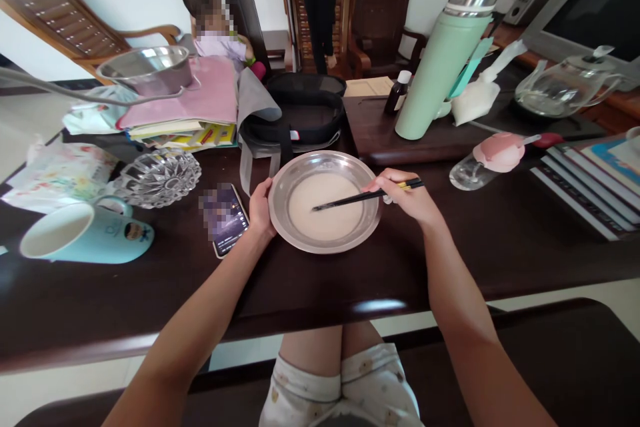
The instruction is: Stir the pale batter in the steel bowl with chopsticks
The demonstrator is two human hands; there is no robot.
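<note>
A wide metal bowl (325, 247) stands on the dark wooden table in front of me, holding a milky, off-white liquid (325, 217). My left hand (261, 210) grips the bowl's left rim, its fingers partly hidden under the side. Over the right rim, my right hand (400, 195) is closed around black chopsticks (350, 199) with gold bands near the upper ends. Their tips point left and dip into the liquid near the bowl's middle. Just left of my left hand lies a phone (230, 217) with its screen lit.
Left are a light-blue mug (95, 233), a glass dish (160, 180) and stacked books under a steel basin (150, 73). A black mesh case (295, 110) sits behind the bowl. Right are a green thermos (440, 73), a pink-topped bottle (480, 163), a glass teapot (560, 90) and books (590, 187). Two people are beyond.
</note>
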